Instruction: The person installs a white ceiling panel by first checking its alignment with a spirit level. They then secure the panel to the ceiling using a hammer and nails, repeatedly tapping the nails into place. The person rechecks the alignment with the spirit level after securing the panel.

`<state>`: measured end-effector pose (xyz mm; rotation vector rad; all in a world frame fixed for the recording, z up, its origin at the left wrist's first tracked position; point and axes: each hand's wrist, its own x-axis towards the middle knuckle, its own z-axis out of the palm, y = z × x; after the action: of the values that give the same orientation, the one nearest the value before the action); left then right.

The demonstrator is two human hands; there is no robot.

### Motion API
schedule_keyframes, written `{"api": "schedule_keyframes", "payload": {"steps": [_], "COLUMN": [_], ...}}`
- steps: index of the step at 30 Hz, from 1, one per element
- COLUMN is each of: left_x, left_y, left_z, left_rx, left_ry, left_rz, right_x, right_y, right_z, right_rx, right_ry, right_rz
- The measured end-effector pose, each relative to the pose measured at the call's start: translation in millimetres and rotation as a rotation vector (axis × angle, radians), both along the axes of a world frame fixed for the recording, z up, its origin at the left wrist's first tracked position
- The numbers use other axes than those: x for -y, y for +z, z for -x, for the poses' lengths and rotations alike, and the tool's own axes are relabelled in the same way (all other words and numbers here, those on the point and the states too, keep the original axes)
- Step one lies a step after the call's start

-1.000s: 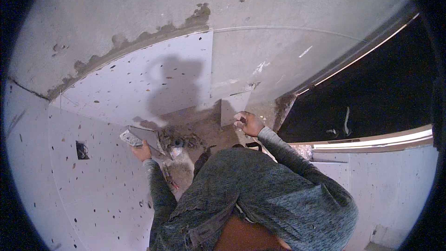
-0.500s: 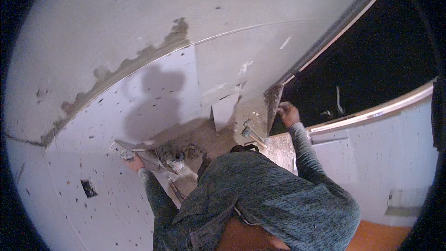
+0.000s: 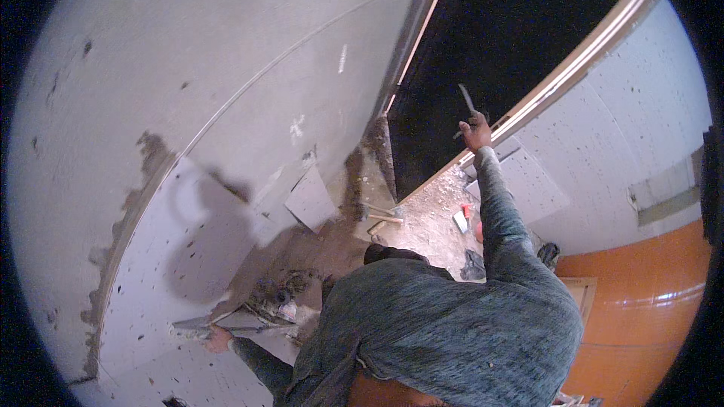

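My left hand (image 3: 219, 339) is at the speckled white wall panel, its fingers closed at the near edge of a flat grey piece (image 3: 253, 321). A pale end of that piece lies along the wall; its exact kind is unclear. My right hand (image 3: 476, 133) is stretched out at the rim of a dark opening (image 3: 520, 26), fingers curled. A thin, curved pale strip (image 3: 467, 96) rises from beside those fingers, and whatever lies inside them is hidden. Between the arms, a hammer-like tool with a wooden handle (image 3: 385, 218) lies on the floor.
A grey wall (image 3: 264, 22) and a spotted white panel (image 3: 162, 256) rise at the left. Rubble covers the floor (image 3: 426, 237), where a red-handled scraper (image 3: 461, 219) lies. Dark debris (image 3: 275, 294) sits near my left arm. An orange surface (image 3: 641, 294) stands at the right.
The view has swung, so the wall and opening appear shifted. My right hand has reached farther out to the thin strip. My left hand still stays at the flat grey piece.
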<state>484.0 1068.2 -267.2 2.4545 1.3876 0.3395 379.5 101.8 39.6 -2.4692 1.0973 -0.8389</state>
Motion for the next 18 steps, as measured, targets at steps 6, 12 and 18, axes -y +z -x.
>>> {"api": "schedule_keyframes", "payload": {"steps": [6, 12, 18], "left_x": [101, 241, 417], "left_y": [-18, -50, -24], "left_z": [29, 86, 112], "left_rx": [0.067, 0.085, -0.569], "left_ry": [-0.080, -0.538, -1.587], "left_rz": [-0.575, -0.478, -0.116], "right_x": [37, 24, 54], "right_y": [-25, 11, 12], "right_z": [33, 14, 55], "right_rx": [0.059, 0.013, -0.053], "right_ry": [-0.139, -0.078, -0.116], "right_rz": [-0.096, -0.039, -0.027]}}
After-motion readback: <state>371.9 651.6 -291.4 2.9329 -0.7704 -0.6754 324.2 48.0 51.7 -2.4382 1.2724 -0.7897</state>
